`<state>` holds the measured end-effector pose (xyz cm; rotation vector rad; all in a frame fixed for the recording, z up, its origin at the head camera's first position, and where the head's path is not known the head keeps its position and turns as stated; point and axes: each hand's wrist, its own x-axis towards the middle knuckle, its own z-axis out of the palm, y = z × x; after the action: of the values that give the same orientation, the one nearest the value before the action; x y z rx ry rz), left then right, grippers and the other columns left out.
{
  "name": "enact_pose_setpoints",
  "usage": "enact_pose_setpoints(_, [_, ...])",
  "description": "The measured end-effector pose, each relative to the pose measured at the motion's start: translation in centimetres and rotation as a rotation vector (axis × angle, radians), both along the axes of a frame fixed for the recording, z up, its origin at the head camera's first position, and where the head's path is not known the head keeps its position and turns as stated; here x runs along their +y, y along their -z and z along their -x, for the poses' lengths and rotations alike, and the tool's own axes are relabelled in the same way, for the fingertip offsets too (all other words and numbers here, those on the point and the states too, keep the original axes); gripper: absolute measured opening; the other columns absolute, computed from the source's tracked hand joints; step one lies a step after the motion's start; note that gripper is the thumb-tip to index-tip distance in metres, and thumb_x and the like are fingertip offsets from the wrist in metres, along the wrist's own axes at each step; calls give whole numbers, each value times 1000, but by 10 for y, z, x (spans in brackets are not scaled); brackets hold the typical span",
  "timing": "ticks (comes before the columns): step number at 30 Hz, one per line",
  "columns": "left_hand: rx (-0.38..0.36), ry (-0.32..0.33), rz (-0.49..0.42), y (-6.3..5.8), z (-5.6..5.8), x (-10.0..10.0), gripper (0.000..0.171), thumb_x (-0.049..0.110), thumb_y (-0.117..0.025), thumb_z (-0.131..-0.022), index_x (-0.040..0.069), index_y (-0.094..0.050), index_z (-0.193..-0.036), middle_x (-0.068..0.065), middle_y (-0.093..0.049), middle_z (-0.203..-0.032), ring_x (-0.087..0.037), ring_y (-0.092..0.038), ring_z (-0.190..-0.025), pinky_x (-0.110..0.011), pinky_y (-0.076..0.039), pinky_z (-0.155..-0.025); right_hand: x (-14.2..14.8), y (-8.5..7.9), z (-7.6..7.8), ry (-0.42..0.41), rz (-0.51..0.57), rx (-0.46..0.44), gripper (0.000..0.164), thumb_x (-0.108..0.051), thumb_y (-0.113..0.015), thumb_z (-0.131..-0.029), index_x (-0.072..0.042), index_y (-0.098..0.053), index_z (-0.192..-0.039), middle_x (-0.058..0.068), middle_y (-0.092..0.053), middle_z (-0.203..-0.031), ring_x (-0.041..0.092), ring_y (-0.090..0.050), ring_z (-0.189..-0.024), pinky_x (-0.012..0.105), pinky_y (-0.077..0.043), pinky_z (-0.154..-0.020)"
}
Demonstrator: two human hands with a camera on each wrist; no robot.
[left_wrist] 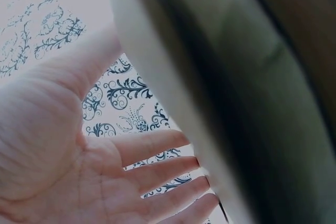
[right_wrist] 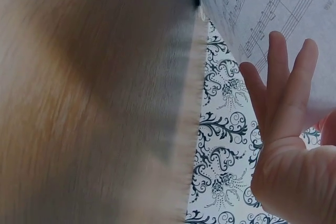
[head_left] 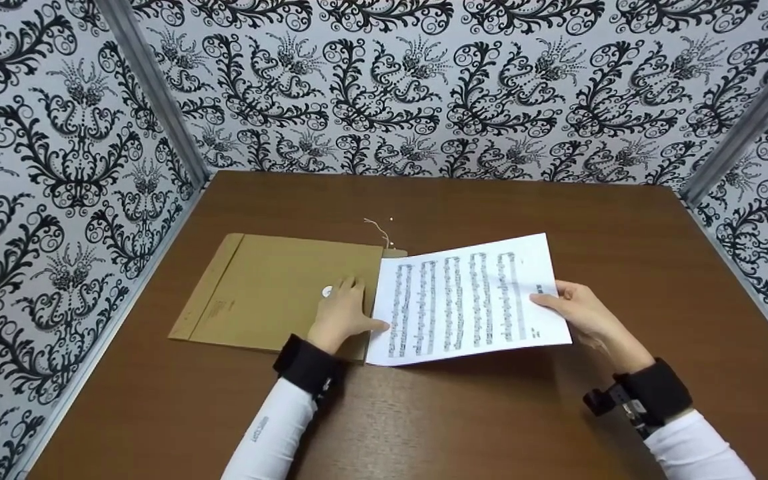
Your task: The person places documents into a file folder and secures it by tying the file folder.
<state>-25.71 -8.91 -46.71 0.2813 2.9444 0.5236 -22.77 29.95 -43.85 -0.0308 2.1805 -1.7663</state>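
A brown kraft envelope point(head_left: 284, 267) lies flat on the table, with a white round button point(head_left: 327, 291) on its face. My left hand point(head_left: 346, 313) rests on its right part, fingers fairly straight, the thumb reaching onto the left edge of a white sheet of music point(head_left: 471, 300). My right hand point(head_left: 581, 310) pinches the sheet's right edge, thumb on top, and holds that side raised off the table. In the right wrist view, printed staves show on the sheet point(right_wrist: 262, 14) behind extended fingers point(right_wrist: 278, 66). Whether the sheet's left end sits inside the envelope, I cannot tell.
A thin pale string point(head_left: 379, 230) trails beyond the envelope's flap point(head_left: 395, 253), which peeks out behind the sheet. The brown table point(head_left: 457, 413) is bounded by patterned walls point(head_left: 417, 87) at the back and both sides.
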Motion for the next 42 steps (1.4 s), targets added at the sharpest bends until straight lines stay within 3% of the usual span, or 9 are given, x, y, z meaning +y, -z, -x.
enact_pose_setpoints(13, [-17, -10, -22, -2, 0, 0, 101, 53, -87, -75, -2, -48, -150, -22, -39, -163, -44, -38, -151, -63, -44, -113, 1, 3, 5, 21, 29, -55, 52, -17, -57, -104, 15, -42, -141, -9, -77, -91, 8, -77, -80, 21, -62, -70])
enact_pose_setpoints(27, [-7, -2, -51, -6, 3, -4, 77, 38, -81, -84, -2, -54, -145, -22, -46, -159, -43, -46, -146, -62, -46, -111, 1, 13, 7, 34, 119, -63, 45, -15, -57, -104, 11, -44, -138, -8, -77, -91, 7, -76, -79, 20, -61, -68])
enact_pose_setpoints(36, [49, 20, -75, -12, -4, -2, 58, 18, -69, -89, -4, -58, -141, -27, -52, -152, -44, -54, -139, -59, -48, -111, -1, 15, 10, 55, 154, -78, 56, -16, -57, -105, 15, -35, -146, -7, -77, -91, 7, -76, -78, 19, -60, -66])
enact_pose_setpoints(42, [91, 28, -79, -12, -3, -2, 54, 15, -65, -87, -5, -61, -136, -27, -57, -147, -42, -58, -135, -58, -47, -111, -1, 14, 10, 78, 159, -95, 55, -16, -58, -104, 14, -36, -145, -7, -77, -91, 6, -75, -79, 19, -60, -67])
